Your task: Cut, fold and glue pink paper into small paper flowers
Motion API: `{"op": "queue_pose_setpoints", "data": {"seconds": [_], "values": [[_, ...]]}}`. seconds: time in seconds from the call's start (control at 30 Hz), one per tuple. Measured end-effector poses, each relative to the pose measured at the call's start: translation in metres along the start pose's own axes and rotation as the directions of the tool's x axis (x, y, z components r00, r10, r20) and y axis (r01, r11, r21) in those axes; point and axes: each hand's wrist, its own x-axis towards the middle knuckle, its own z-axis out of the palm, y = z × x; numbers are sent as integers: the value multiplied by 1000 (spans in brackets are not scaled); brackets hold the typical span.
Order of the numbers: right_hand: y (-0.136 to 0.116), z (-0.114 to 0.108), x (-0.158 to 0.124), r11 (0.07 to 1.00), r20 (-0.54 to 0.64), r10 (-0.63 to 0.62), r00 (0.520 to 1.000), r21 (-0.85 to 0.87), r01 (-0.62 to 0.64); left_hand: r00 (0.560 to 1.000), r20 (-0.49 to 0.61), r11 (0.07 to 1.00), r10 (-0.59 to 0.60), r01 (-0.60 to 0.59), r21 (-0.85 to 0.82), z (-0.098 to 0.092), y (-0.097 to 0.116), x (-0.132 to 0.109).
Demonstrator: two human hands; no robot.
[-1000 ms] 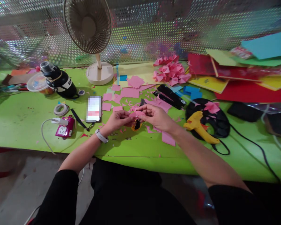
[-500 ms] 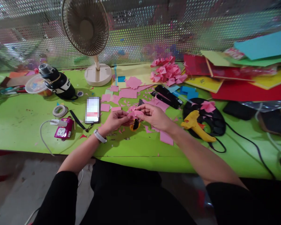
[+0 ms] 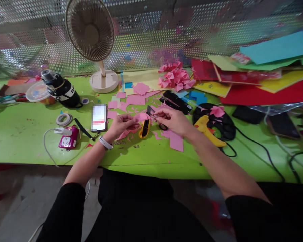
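Note:
My left hand (image 3: 126, 123) pinches one edge of a piece of pink paper (image 3: 142, 116) between thumb and fingers. My right hand (image 3: 169, 120) is closed, its fingertips at the paper's right end. What those fingertips hold, if anything, I cannot make out. A dark, flat blade-like piece (image 3: 149, 109) shows just behind them, and a black ring like a scissors handle (image 3: 163, 126) lies under the right hand. Below the paper, between my hands, rests a yellow tool with a black middle (image 3: 144, 129). Pink offcuts (image 3: 123, 135) lie around both hands.
A heap of folded pink paper pieces (image 3: 175, 76) stands behind a black stapler (image 3: 177, 102). At right, a yellow glue gun (image 3: 209, 131) lies on a black tray (image 3: 228, 129). A phone (image 3: 99, 117), a fan (image 3: 103, 80), a black bottle (image 3: 63, 90) and a purple power adapter (image 3: 68, 137) are at left.
My right hand has moved off the middle of the pink paper, slightly right, uncovering the yellow tool and the black ring. My left hand keeps the paper. The view has shifted slightly.

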Motion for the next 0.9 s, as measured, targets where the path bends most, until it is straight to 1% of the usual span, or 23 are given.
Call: {"op": "queue_pose_setpoints", "data": {"seconds": [0.07, 0.13, 0.17, 0.23, 0.27, 0.3, 0.37, 0.47, 0.6, 0.7, 0.77, 0.87, 0.9], "values": [[1, -4, 0, 970, 40, -89, 995, -225, 96, 999, -28, 1000, 30, -30, -1, -4, 3, 2], [1, -3, 4, 889, 142, -153, 978, -411, 199, 997, -59, 998, 56, -55, 20, -7, 6, 3], [1, -1, 6, 848, 195, -165, 967, -473, 240, 995, -74, 997, 66, -64, 33, -8, 7, 3], [-1, 3, 12, 782, 274, -160, 948, -550, 291, 992, -96, 996, 75, -70, 61, -9, 9, 3], [-3, 5, 14, 759, 295, -153, 943, -577, 303, 992, -104, 995, 76, -69, 73, -9, 10, 4], [-5, 6, 15, 739, 299, -143, 943, -602, 303, 991, -107, 995, 75, -66, 81, -10, 10, 4], [-9, 6, 13, 711, 267, -120, 956, -649, 271, 991, -110, 994, 74, -64, 88, -10, 10, 4], [-15, 5, 0, 718, 214, -89, 973, -663, 211, 989, -122, 994, 82, -71, 87, -10, 10, 5], [-16, 14, -21, 758, 222, -55, 973, -625, 186, 991, -101, 994, 84, -76, 78, -11, 9, 5], [-12, 22, -26, 775, 223, -72, 972, -601, 195, 993, -82, 994, 84, -78, 76, -11, 8, 5], [-10, 23, -27, 809, 212, -67, 975, -561, 178, 993, -88, 994, 84, -78, 71, -11, 8, 5], [-10, 22, -31, 878, 98, -59, 993, -469, 98, 988, -123, 994, 96, -88, 70, -11, 10, 6], [-11, 23, -34, 891, 65, -81, 995, -443, 102, 985, -138, 993, 104, -95, 72, -12, 10, 6]]}}
